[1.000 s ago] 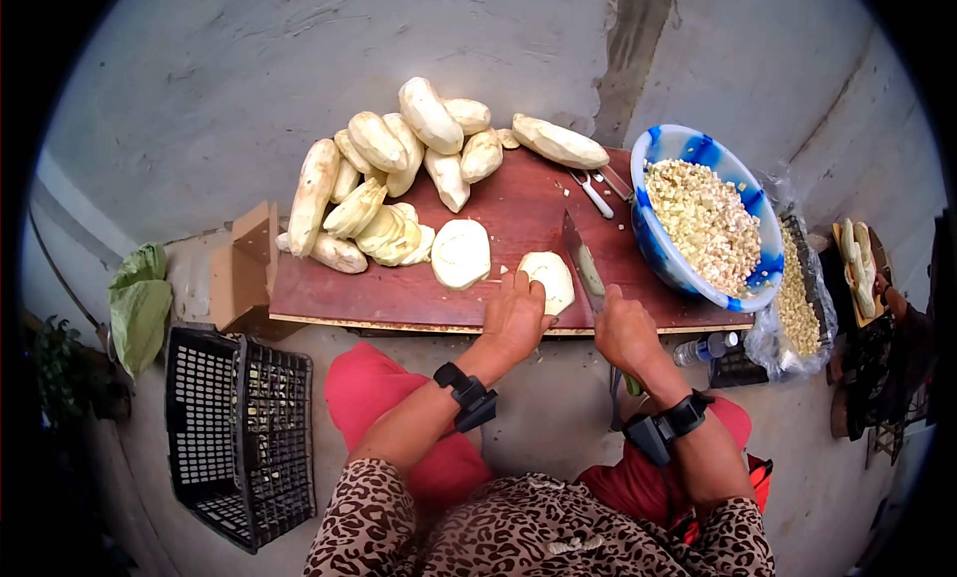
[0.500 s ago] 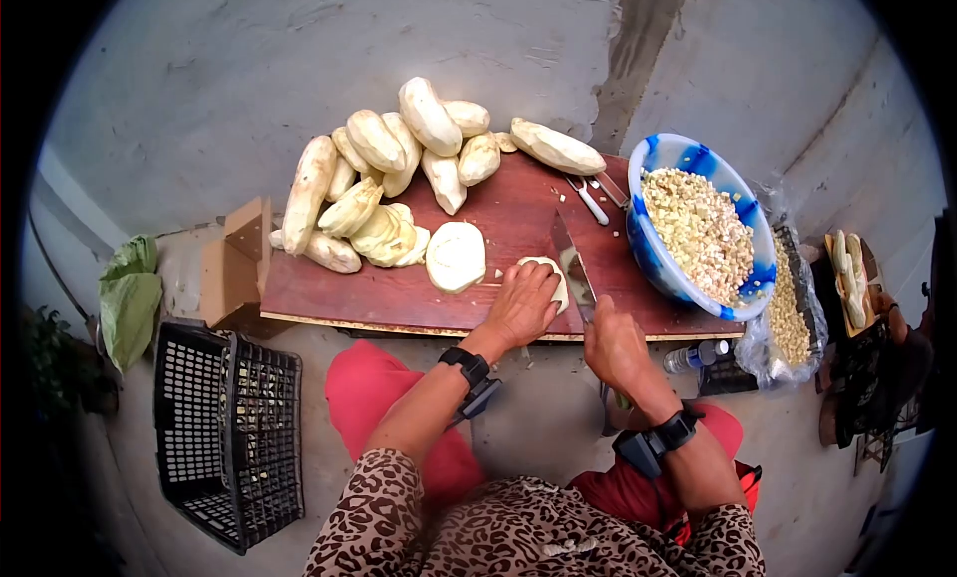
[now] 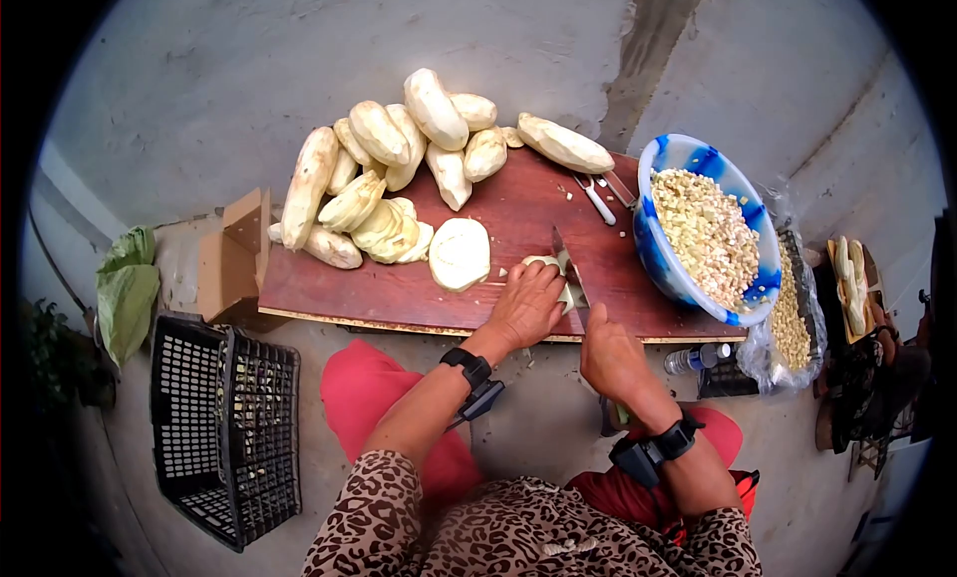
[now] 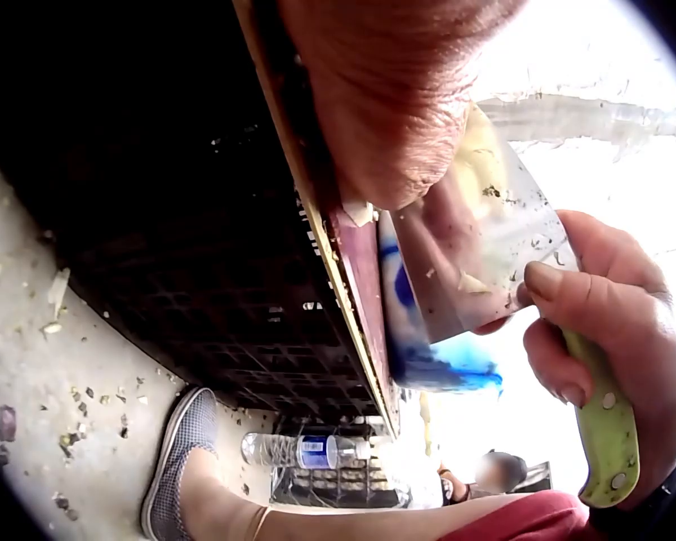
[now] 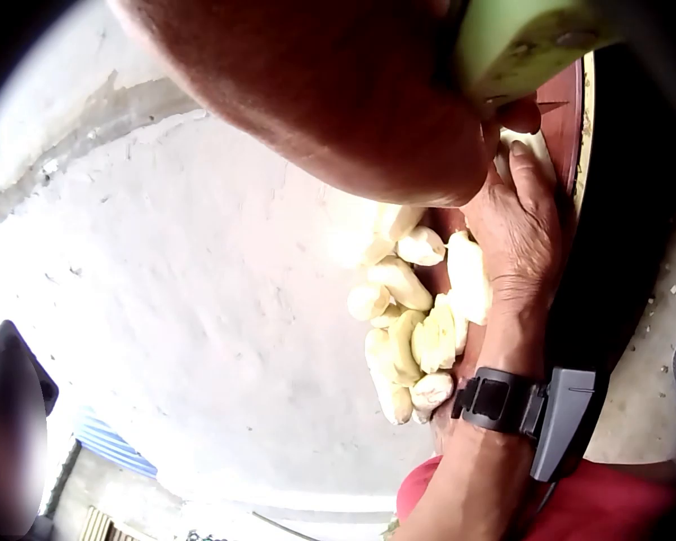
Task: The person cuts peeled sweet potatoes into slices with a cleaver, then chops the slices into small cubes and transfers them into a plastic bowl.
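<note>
My left hand (image 3: 525, 306) grips a pale, peeled slice (image 3: 573, 295) on the red-brown board (image 3: 379, 300), near its front edge. Just right of those fingers, the knife (image 3: 571, 266) has its blade at the slice. My right hand (image 3: 614, 356) holds the knife; in the left wrist view its fingers (image 4: 580, 299) wrap a green handle (image 4: 606, 434) below a broad blade (image 4: 507, 254). A large round slice (image 3: 460, 254) lies flat left of my left hand. Overlapping slices (image 3: 389, 230) and peeled vegetables (image 3: 377, 134) are piled farther left.
A blue and white bowl (image 3: 650, 243) of diced pieces stands at the board's right end, by a white-handled peeler (image 3: 600, 206). Beyond is a plastic-lined crate (image 3: 793, 323) with more dice. Black baskets (image 3: 234, 437) and a cardboard box (image 3: 231, 263) are at left, a bottle (image 3: 695, 359) below.
My left hand moved onto the slice, covering much of it. The knife in my right hand shifted left, from beside the slice to against it.
</note>
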Demonstrator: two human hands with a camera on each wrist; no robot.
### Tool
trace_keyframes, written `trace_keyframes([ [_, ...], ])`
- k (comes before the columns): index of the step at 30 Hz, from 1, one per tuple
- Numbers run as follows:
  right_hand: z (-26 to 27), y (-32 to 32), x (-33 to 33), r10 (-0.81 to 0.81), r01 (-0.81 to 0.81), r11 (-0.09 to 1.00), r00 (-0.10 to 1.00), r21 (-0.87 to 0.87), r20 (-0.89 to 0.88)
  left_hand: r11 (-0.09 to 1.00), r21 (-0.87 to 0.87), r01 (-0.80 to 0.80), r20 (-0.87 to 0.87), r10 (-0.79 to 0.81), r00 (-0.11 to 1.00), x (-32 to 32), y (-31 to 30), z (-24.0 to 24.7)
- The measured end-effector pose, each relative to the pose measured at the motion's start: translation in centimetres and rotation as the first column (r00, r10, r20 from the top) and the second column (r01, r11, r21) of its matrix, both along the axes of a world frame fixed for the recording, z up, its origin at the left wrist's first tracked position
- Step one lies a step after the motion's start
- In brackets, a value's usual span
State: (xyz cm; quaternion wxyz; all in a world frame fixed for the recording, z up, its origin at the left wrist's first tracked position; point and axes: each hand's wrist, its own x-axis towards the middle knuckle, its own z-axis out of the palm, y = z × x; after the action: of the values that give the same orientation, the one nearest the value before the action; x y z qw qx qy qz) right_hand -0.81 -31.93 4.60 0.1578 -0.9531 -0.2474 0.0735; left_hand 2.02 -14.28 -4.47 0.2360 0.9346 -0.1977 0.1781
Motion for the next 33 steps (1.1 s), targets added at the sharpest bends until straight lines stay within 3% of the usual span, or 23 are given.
trace_keyframes([
  [3,0.9,0.8,0.5,-0.052,0.045,0.996,0.993,-0.073,-0.105,1.0,0.003,0.001,-0.012,-0.001,1.0,0.0,0.1,0.0],
  [6,-0.5,1.0,1.3,-0.049,0.052,0.998,0.994,0.03,-0.097,1.0,0.009,-0.007,-0.009,0.007,1.0,-0.1,0.0,-0.2],
  [9,-3.1,1.0,1.8,-0.064,0.063,0.998,0.997,-0.021,-0.031,1.0,0.021,-0.007,-0.039,0.007,0.999,0.0,0.0,0.2],
  [14,-3.5,0.3,1.6,-0.074,0.075,0.996,0.997,0.049,-0.031,1.0,0.001,-0.004,-0.025,0.004,1.0,-0.2,0.0,-0.2],
  [21,-1.5,0.2,0.6,-0.081,0.08,0.996,0.996,0.044,0.031,0.999,-0.037,-0.014,0.008,0.014,1.0,-0.3,0.0,-0.4],
  [33,0.7,0.7,0.3,-0.065,0.058,0.997,0.989,-0.051,-0.132,0.998,-0.055,0.008,0.019,-0.007,1.0,-0.3,0.1,-0.3],
])
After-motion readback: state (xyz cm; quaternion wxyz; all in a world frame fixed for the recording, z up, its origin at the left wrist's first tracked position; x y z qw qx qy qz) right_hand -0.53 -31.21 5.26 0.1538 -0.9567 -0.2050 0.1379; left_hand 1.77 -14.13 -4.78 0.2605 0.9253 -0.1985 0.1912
